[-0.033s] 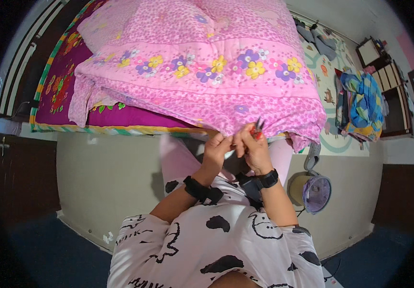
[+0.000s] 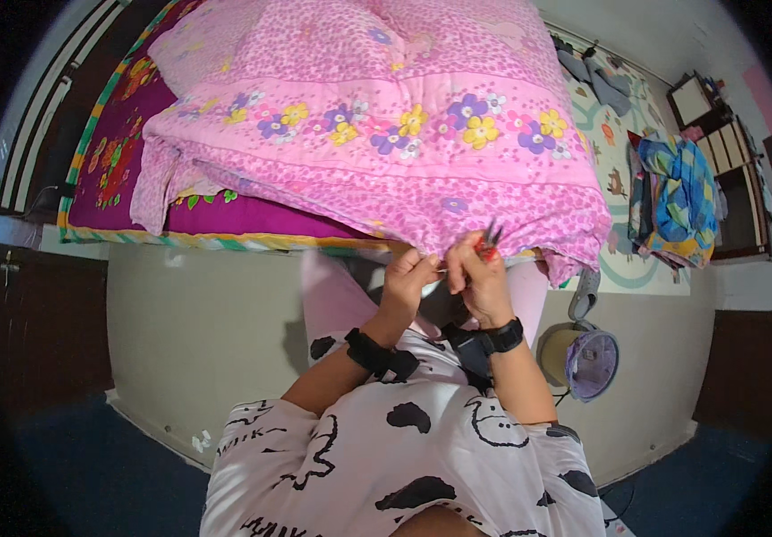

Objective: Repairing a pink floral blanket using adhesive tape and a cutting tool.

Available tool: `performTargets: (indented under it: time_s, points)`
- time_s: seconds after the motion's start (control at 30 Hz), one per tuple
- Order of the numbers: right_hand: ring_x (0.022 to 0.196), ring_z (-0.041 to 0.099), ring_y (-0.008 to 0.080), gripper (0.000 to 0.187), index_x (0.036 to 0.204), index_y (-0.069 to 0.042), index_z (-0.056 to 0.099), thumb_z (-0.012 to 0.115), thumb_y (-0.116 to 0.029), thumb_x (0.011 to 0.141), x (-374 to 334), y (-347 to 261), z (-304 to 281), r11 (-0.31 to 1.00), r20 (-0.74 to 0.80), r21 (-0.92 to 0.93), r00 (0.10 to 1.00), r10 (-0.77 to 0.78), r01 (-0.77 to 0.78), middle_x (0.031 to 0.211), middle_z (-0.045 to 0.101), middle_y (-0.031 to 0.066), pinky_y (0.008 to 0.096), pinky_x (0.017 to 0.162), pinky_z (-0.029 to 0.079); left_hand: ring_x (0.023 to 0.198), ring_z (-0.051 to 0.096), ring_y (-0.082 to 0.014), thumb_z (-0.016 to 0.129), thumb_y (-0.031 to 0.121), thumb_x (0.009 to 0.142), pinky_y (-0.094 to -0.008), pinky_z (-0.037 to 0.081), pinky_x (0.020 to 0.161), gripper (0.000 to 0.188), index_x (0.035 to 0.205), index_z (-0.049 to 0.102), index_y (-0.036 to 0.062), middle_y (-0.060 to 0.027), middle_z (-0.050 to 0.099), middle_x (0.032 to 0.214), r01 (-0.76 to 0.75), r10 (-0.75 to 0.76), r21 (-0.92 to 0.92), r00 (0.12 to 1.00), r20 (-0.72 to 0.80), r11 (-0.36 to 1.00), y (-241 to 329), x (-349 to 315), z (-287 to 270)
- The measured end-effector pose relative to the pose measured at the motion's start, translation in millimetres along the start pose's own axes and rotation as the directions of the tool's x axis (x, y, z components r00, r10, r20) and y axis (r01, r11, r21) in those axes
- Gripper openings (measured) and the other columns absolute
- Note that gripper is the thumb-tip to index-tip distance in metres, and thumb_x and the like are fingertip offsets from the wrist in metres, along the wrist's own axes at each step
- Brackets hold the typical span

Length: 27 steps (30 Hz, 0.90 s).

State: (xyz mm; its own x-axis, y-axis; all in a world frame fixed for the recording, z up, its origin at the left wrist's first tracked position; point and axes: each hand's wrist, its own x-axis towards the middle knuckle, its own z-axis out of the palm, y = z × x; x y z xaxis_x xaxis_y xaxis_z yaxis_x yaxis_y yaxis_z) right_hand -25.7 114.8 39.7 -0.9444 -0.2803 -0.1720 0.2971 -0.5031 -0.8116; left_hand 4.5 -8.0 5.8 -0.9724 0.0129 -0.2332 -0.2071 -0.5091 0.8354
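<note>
- While the two hands meet at the near edge of the bed (image 2: pixel 279 242), the left hand (image 2: pixel 401 286) is drawn narrow, thumb and fingers pinched at what seems a thin pale piece (image 2: pixel 441 270), too small to identify.
- Right hand (image 2: pixel 483 288): curled around a red-handled tool (image 2: pixel 488 249), its dark, pointed tips directed to the far side; how far they are parted cannot be told.
- Position: the tool lies to the right of the left fingertips, at the near hem of the pink quilt (image 2: pixel 359 170).
- Possible faults: if the right grip turned, the exposed tips could snag the quilt, whose cloth lies just beside them. Because the hands are so near each other, a swing of the tool might prick the left fingers. A loosened pinch could drop the piece between the pink trouser legs (image 2: pixel 334 291).
</note>
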Motion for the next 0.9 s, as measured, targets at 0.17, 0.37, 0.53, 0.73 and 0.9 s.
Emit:
performTargets:
  time_s: [0.17,0.37,0.53,0.73,0.9]
  points:
    - [0.045,0.041,0.009,0.01,0.08,-0.008,0.042,0.047,-0.013,0.088,-13.1,-12.5,-9.8,0.996,-0.082,0.093,0.997,0.006,0.001,0.061,0.045,0.0022,0.0222,0.041,0.038,0.085,0.058,-0.0158,0.046,0.019,0.088,-0.0286,0.044,0.078,0.016,0.089,0.054,0.0046,-0.0041,0.058,0.084,0.053,-0.053,-0.005,0.998,-0.046,0.999,0.1,-0.3,-1.4]
    - [0.045,0.043,0.011,0.01,0.081,-0.009,0.042,0.047,-0.014,0.088,-11.1,-8.8,-10.8,0.997,-0.044,0.043,0.996,0.072,-0.07,0.059,0.044,0.0026,0.0227,0.042,0.038,0.086,0.058,-0.0173,0.046,0.024,0.088,-0.0292,0.043,0.077,0.019,0.098,0.051,0.0082,-0.0041,0.058,0.09,0.072,-0.097,-0.171,0.985,-0.139,0.983,-0.2,8.9,-19.4]
    - [0.045,0.042,0.0112,0.014,0.078,-0.009,0.041,0.049,-0.016,0.087,-18.4,-2.5,-19.6,0.993,-0.018,-0.073,0.996,0.092,-0.093,0.058,0.043,0.0021,0.0231,0.043,0.036,0.079,0.057,-0.0139,0.049,0.031,0.087,-0.0274,0.044,0.069,0.027,0.103,0.049,0.0088,-0.0032,0.058,0.091,0.066,-0.098,-0.112,0.944,-0.315,0.992,17.0,32.8,-55.4]
    - [0.048,0.043,0.0118,0.009,0.087,-0.01,0.042,0.05,-0.012,0.087,-22.1,-6.4,-31.4,0.999,-0.129,0.034,0.991,0.028,-0.024,0.062,0.043,0.0026,0.0232,0.042,0.038,0.073,0.058,-0.0151,0.049,0.026,0.088,-0.0272,0.046,0.063,0.021,0.097,0.051,0.0072,-0.0056,0.06,0.086,0.011,-0.064,-0.154,0.937,-0.345,0.988,16.6,40.4,-75.7]
    - [0.05,0.043,0.0111,0.008,0.091,-0.011,0.044,0.051,-0.016,0.088,-22.8,-14.8,-46.0,0.999,-0.164,0.012,0.985,-0.047,0.049,0.064,0.042,0.0013,0.0232,0.042,0.037,0.077,0.058,-0.0162,0.046,0.025,0.089,-0.0287,0.046,0.066,0.021,0.102,0.051,0.0086,-0.0061,0.06,0.09,-0.02,-0.056,-0.252,0.956,-0.289,0.968,20.1,31.5,-75.3]
